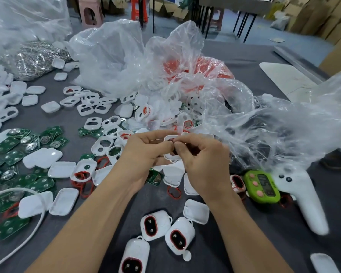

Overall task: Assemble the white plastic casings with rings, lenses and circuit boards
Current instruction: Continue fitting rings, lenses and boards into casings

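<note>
Both hands hold one white plastic casing (171,157) just above the grey table (158,200), the left hand (146,154) gripping its side while the right hand (203,160) pinches at its red-edged opening.

Green rectangular circuit boards (10,143) are heaped at far left, with loose white casing shells (61,169) and thin red rubber rings (173,193) scattered beside them up to the hands. Three assembled white casings with red-ringed dark windows (177,236) lie nearer the camera, between the forearms. At right sit a lime-green device with pink buttons (263,187) and a white plastic controller (307,205). Crumpled clear plastic bags (126,56) lie behind.
</note>
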Motion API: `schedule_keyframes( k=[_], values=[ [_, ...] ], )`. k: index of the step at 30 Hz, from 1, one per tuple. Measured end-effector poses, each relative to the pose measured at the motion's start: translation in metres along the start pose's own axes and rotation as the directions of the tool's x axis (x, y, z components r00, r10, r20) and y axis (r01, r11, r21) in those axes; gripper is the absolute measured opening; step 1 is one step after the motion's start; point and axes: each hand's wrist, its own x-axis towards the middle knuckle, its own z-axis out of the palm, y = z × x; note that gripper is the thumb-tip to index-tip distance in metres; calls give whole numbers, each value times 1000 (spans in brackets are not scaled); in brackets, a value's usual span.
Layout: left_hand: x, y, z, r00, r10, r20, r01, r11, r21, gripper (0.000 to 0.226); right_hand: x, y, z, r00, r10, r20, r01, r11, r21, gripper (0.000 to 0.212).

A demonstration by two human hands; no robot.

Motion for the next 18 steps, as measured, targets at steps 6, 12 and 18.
schedule_keyframes(
  k=[6,12,18],
  values=[
    [1,0,5,968,108,-226,-95,993,66,27,0,-1,1,996,71,-55,-67,996,66,20],
    [0,-1,4,979,122,-162,-112,991,70,21,1,3,7,982,186,-36,-179,972,151,13],
    [-1,-5,4,986,157,-48,-145,969,200,28,4,3,3,965,262,21,-258,924,282,35]
  ],
)
